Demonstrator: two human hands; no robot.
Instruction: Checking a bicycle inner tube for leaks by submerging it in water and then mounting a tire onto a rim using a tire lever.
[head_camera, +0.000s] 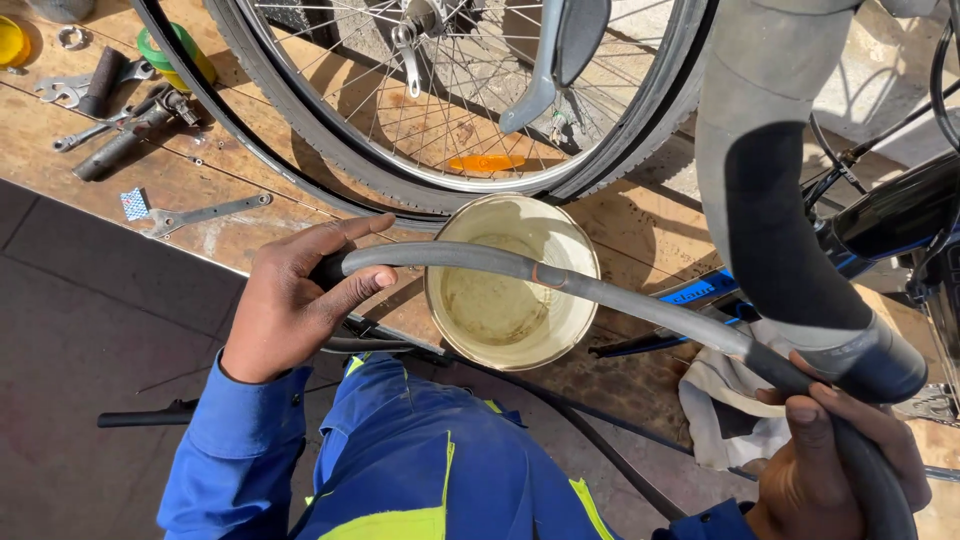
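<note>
Inner tube (620, 295) ends beyond frame

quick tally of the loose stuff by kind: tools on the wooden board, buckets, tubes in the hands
Metal spanners on the wooden board: 3, at and
Cream round plastic bucket of murky water: 1
Grey rubber inner tube, held by left hand and right hand: 1
Total: 5

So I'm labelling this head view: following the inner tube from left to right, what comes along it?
Left hand → inner tube over the bucket → white rag → right hand.
</note>
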